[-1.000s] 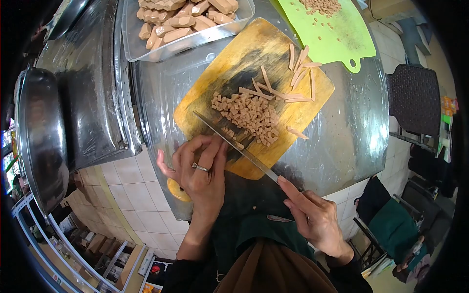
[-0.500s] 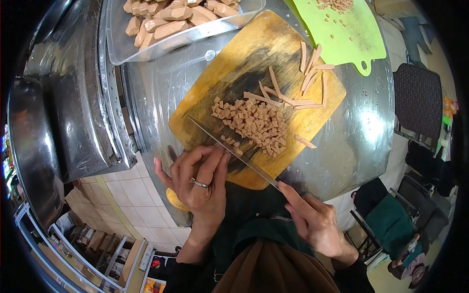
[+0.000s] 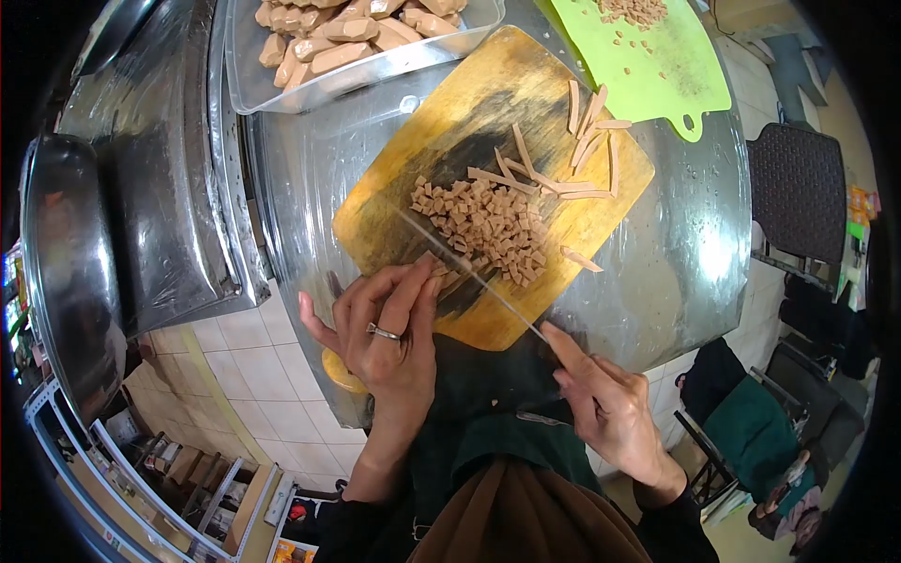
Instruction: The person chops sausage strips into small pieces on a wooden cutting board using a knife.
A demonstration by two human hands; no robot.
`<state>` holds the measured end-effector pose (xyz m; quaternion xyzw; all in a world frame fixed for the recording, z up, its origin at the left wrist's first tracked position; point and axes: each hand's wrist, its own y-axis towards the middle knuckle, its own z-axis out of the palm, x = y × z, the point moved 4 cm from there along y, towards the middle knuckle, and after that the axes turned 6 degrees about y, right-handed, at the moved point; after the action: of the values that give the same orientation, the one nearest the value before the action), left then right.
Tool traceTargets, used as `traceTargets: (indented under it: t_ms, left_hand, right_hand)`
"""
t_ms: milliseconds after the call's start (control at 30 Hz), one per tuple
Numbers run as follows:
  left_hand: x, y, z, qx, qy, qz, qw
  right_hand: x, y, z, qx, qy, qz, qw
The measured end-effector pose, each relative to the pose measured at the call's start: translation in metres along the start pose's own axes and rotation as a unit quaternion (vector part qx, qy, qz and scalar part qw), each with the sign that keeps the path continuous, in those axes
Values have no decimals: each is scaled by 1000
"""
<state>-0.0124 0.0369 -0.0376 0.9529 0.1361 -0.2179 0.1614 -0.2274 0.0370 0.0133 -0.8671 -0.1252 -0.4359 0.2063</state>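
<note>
The right hand [image 3: 610,413] holds a knife [image 3: 469,272] over strips pinned by the left hand [image 3: 385,328].

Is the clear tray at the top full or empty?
Full, as far as visible: the clear tray is heaped with tan sausage pieces; its top runs out of frame.

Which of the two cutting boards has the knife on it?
The yellow wooden cutting board nearest the hands; the green plastic board farther back holds only scattered bits.

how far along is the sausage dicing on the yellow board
Done: a pile of cubes sits mid-board. In hand: the left hand pins strips while the right hand works the knife. Left: loose strips on the board and a tray of whole sausages.
</note>
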Motion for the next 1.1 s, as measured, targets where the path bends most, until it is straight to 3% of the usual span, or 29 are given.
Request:
traceTargets:
  t_ms: [267,767,1100]
  left_hand:
    - [1,1,0,-14,-10,1,1000]
    - [1,0,1,-7,-13,5,1000]
    - [1,1,0,-23,-27,0,999]
  right_hand:
    - [15,-8,-3,55,-19,32,998]
    - [2,16,14,24,-61,-18,998]
    - [8,1,4,20,-8,-13,1000]
